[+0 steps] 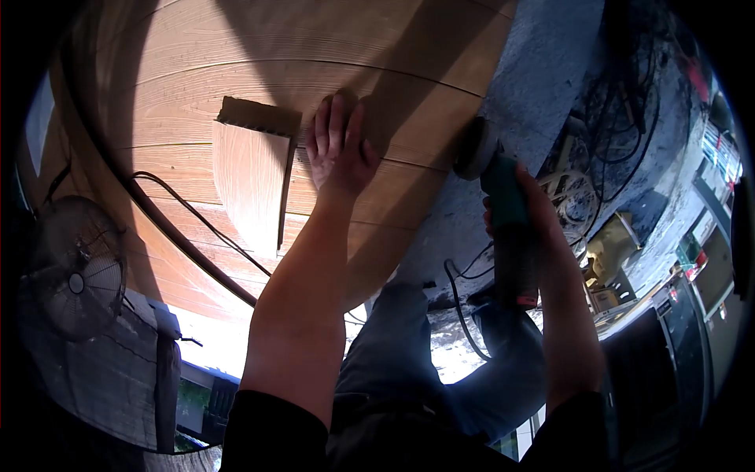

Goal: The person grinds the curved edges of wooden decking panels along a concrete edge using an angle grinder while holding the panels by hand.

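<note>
A broad, tan wood-grained panel of side-by-side planks [181,94] fills the upper left, crossed by shadow bands. Beyond its right edge lies grey, blotched ground [543,71]. The person's legs in blue trousers [385,330] show below the panel's lower right edge. Outside the panel's left edge is a round, dark-caged fan [76,279].

A short, pale wood-grained board with a dark ribbed end [248,177] lies on the panel, well in from the right edge. Just off that edge is a handheld green and black power tool with a round disc [506,193], its disc beside the planks; shadow hides whether they touch.

The right hand [536,197] has its grip closed around the tool's body. The left hand [338,149] rests palm down on the panel, right of the short board, its grip open, thumb apart, holding nothing.

The step in hand looks like working the panel's right edge; the next move seems to call for a level disc and a steady left palm.

A thin black cord [200,216] crosses the panel's lower left part.
</note>
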`<state>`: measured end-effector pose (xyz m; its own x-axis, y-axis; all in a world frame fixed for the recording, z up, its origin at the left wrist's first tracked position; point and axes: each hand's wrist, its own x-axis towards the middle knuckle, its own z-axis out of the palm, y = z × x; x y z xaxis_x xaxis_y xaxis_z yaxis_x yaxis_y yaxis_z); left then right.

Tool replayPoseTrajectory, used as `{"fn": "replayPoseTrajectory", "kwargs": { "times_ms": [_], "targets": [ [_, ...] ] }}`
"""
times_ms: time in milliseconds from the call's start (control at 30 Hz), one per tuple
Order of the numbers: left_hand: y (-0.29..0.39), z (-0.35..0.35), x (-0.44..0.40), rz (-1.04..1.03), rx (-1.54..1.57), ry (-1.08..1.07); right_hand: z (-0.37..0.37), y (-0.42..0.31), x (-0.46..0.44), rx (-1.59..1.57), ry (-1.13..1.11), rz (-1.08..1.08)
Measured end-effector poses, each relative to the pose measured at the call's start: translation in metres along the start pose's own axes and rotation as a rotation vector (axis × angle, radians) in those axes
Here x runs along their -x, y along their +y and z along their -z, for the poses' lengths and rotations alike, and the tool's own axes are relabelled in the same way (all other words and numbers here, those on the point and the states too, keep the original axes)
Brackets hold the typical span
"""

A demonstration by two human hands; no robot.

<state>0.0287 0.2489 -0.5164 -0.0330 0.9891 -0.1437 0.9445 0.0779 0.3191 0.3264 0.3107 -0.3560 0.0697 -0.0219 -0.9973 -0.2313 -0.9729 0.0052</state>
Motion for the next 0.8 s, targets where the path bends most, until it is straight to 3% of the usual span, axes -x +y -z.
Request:
{"fn": "replayPoseTrajectory", "kwargs": {
  "times_ms": [367,800],
  "targets": [
    [-0.001,-0.003,-0.001,-0.047,0.007,0.079,0.018,0.07,-0.013,-0.117,-0.099,-0.131],
    [0.0,-0.003,-0.001,-0.046,0.016,0.074,0.011,0.041,-0.006,-0.079,-0.043,-0.053]
  ]
}}
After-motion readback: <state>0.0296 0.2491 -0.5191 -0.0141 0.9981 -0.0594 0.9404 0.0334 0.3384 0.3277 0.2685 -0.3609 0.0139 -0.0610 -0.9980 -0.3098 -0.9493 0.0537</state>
